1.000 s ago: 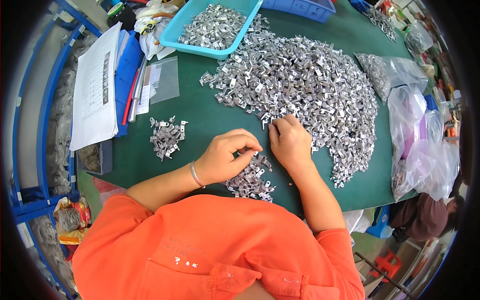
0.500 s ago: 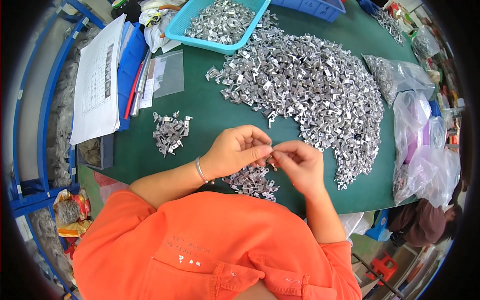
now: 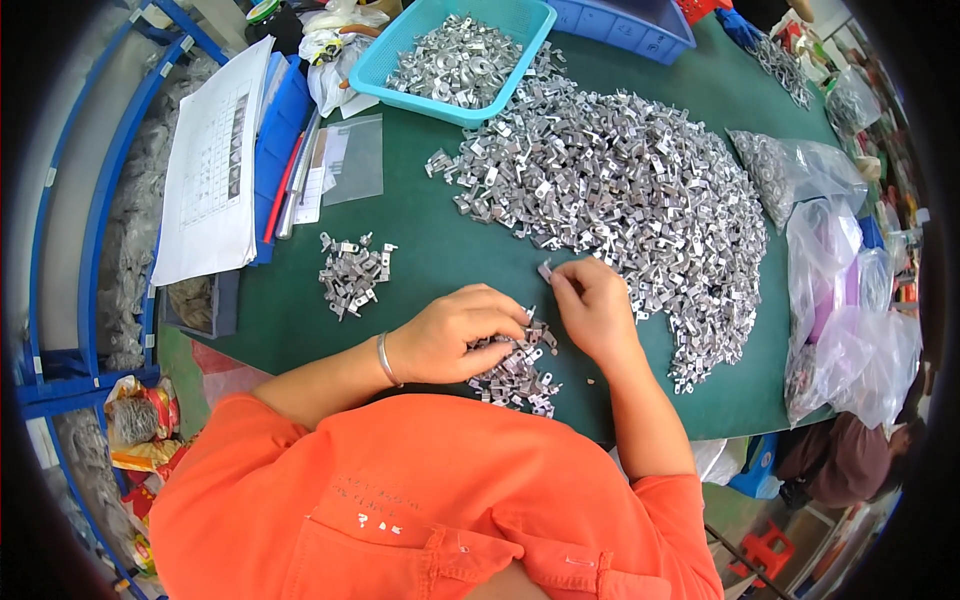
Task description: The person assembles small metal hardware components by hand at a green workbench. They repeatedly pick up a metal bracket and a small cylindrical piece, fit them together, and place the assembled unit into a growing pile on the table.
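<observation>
My right hand pinches a small metal bracket between thumb and forefinger, at the near edge of the large heap. My left hand reaches over a small near pile of metal brackets. Its thumb and fingers are curled but apart, with fingertips at the pile's upper end; the hand partly covers the pile. A large heap of similar silvery brackets spreads across the green table. Another small pile of brackets lies left of my left hand.
A turquoise basket of metal parts stands at the back, beside a blue bin. Papers and pens lie at left. Plastic bags line the right edge. A person is at the lower right.
My hands have moved apart from where they met. The left hand went down and left to the near pile; the right hand now holds a bracket away from it. The view shifted slightly.
</observation>
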Demonstrator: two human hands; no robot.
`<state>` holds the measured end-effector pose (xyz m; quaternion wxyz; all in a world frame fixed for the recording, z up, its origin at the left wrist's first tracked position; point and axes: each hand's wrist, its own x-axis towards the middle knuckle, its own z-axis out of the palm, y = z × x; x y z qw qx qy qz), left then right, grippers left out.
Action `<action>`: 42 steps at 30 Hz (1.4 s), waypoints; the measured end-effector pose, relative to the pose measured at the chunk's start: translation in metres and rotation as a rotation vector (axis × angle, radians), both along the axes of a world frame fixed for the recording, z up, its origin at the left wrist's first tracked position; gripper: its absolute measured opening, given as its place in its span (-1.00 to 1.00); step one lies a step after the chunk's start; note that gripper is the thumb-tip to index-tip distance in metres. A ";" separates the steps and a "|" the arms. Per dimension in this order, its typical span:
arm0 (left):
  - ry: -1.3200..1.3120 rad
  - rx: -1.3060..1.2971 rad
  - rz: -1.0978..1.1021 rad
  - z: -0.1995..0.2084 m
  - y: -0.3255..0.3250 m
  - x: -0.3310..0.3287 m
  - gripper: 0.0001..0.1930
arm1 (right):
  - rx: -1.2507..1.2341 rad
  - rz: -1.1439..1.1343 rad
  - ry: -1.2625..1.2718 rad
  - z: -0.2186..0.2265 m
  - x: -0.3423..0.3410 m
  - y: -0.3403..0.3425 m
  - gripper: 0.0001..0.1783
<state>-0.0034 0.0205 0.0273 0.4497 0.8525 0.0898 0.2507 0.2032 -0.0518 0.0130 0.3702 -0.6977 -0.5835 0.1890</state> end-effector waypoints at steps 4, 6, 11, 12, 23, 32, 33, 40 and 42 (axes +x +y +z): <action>0.092 -0.312 0.199 -0.003 0.000 0.003 -0.86 | -0.388 -0.027 0.806 0.015 0.012 -0.019 -0.85; 0.088 -0.374 0.202 -0.005 0.000 0.007 -0.81 | -0.390 0.013 0.912 0.019 0.014 -0.028 -0.85; 0.092 -0.704 0.133 -0.004 -0.005 0.020 -0.76 | -0.259 0.022 1.022 0.028 0.002 -0.039 -0.92; 0.064 -0.762 0.094 -0.007 -0.007 0.021 -0.76 | -0.201 0.011 0.992 0.027 -0.005 -0.043 -0.94; 0.020 0.045 0.040 -0.010 0.002 0.002 -0.76 | 0.267 0.041 -0.290 0.006 0.000 0.018 -0.83; 0.155 0.022 0.066 -0.018 0.006 -0.001 -0.73 | 0.277 0.069 -0.130 0.001 0.005 -0.005 -0.80; 0.123 0.029 0.111 -0.016 0.005 0.002 -0.72 | 0.239 0.066 -0.013 0.003 0.004 -0.012 -0.80; 0.021 -0.353 0.135 0.004 -0.004 0.025 -0.76 | 0.400 0.058 0.159 0.004 -0.019 -0.039 -0.58; 0.007 -0.366 0.154 0.005 -0.008 0.027 -0.80 | 0.413 0.029 0.232 0.005 -0.022 -0.042 -0.60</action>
